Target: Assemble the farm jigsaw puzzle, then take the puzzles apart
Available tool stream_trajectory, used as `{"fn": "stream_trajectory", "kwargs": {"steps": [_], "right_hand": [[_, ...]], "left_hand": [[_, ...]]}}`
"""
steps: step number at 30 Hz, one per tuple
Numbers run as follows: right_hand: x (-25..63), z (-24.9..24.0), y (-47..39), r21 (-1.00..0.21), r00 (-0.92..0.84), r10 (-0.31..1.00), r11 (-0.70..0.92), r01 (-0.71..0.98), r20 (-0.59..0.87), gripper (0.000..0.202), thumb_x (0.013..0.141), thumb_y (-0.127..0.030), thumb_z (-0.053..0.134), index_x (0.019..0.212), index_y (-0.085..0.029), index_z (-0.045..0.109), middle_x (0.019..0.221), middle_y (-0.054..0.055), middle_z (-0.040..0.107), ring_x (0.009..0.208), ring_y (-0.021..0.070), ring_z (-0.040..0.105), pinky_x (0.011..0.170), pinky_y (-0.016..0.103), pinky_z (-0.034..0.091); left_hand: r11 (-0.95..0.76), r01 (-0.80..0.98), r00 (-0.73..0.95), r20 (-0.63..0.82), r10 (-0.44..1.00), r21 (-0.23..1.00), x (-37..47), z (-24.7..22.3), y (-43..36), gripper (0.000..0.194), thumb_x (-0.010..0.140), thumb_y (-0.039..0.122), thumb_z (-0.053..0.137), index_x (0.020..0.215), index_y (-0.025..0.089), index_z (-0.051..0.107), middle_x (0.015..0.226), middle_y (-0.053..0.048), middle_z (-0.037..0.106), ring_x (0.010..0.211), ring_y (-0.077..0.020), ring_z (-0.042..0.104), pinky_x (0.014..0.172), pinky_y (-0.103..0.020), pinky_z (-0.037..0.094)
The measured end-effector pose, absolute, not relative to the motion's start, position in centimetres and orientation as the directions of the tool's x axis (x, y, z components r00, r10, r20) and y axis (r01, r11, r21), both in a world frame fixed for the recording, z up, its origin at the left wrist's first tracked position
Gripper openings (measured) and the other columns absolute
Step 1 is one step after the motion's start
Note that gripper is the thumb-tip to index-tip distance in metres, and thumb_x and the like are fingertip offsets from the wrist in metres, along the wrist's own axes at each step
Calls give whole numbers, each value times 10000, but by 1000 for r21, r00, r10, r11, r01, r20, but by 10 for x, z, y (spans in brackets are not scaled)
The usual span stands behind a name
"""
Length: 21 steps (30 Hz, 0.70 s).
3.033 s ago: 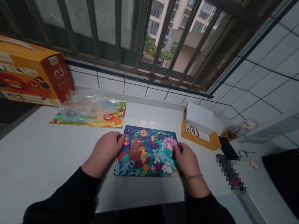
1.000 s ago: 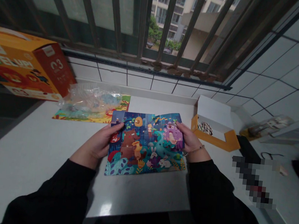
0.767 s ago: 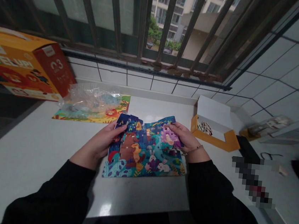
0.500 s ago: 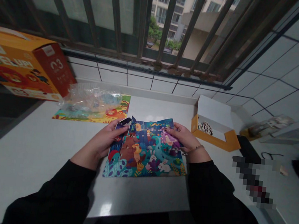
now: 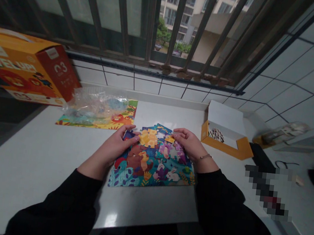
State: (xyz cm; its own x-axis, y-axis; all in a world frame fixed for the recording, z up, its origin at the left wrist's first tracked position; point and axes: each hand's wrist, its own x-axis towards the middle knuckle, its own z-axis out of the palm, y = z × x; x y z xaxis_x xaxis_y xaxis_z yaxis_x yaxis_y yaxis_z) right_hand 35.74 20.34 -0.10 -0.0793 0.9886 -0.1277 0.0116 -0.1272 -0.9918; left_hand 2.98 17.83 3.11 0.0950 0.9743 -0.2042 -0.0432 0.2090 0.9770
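A colourful jigsaw puzzle (image 5: pixel 142 172) with a bear, rabbits and plants lies on the white counter in front of me. Yellow puzzle pieces (image 5: pixel 148 138) rest over its upper part, with dark blue pieces (image 5: pixel 163 129) behind them. My left hand (image 5: pixel 117 143) is at the upper left corner, thumb and fingers closed around the edge of dark blue pieces, partly hidden by the hand. My right hand (image 5: pixel 191 145) is at the upper right, its fingertips pinching a small yellow piece (image 5: pixel 169 138) beside purple pieces (image 5: pixel 165 149).
An orange carton (image 5: pixel 19 65) stands at the far left. Clear plastic wrapping (image 5: pixel 96 105) lies on a yellow picture sheet (image 5: pixel 122 123). An opened yellow-and-white box (image 5: pixel 226 149) with striped contents sits at right, near a dark object (image 5: pixel 263 156) and glasses (image 5: pixel 286 163). A barred window is behind.
Yellow pieces now show on the puzzle's upper part, where dark blue pieces were. The dark piece by my left hand has lowered, and my right hand has shifted slightly.
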Motion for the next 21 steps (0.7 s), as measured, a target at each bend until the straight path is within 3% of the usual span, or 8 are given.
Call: {"fn": "stream_trajectory", "kwargs": {"steps": [3,7,11,14,17,21], "right_hand": [[361,-5,207,-960,31,1000,-14,281,-5,321,833,-416,862,1074,-233,754,886,15,761,685,162,654,672,319,553],[364,-5,208,-870,38,992,89,485,123,261,870,-428,812,1047,-238,777,937,44,787,846,215,709,826,382,572],[365,5,205,-803,-78,988,151,576,130,380,775,-432,912,1098,-258,813,1101,82,809,966,265,720,941,446,564],[365,8,204,-771,-135,978,207,603,157,399,731,-320,918,1117,-263,833,1140,88,801,1010,280,712,991,464,554],[365,5,205,-764,-111,970,240,599,218,276,773,-244,830,1046,-275,845,1087,72,807,992,272,701,1023,473,539],[364,3,204,-770,-31,973,200,607,228,154,899,-364,757,1011,-281,821,928,50,789,882,252,683,915,428,561]], "left_hand": [[116,146,31,-122,992,982,27,26,184,628,760,310,973,1311,213,688,1193,-121,817,1033,-278,788,963,-409,611],[80,245,49,-95,994,966,23,19,188,607,762,316,960,1298,221,691,1160,-106,830,1002,-284,792,957,-425,602],[56,273,71,-78,994,960,22,19,188,570,781,311,931,1289,221,690,1150,-97,830,993,-281,788,937,-419,596],[14,340,75,-42,996,940,24,23,187,561,756,279,935,1262,219,702,1083,-79,825,941,-281,775,905,-411,582],[-28,404,81,-5,997,914,28,27,187,597,684,261,975,1224,230,723,1011,-59,807,890,-292,752,859,-406,560],[-33,440,83,-4,997,897,32,26,190,589,650,250,985,1189,248,749,952,-49,784,861,-305,728,831,-406,527]]}}
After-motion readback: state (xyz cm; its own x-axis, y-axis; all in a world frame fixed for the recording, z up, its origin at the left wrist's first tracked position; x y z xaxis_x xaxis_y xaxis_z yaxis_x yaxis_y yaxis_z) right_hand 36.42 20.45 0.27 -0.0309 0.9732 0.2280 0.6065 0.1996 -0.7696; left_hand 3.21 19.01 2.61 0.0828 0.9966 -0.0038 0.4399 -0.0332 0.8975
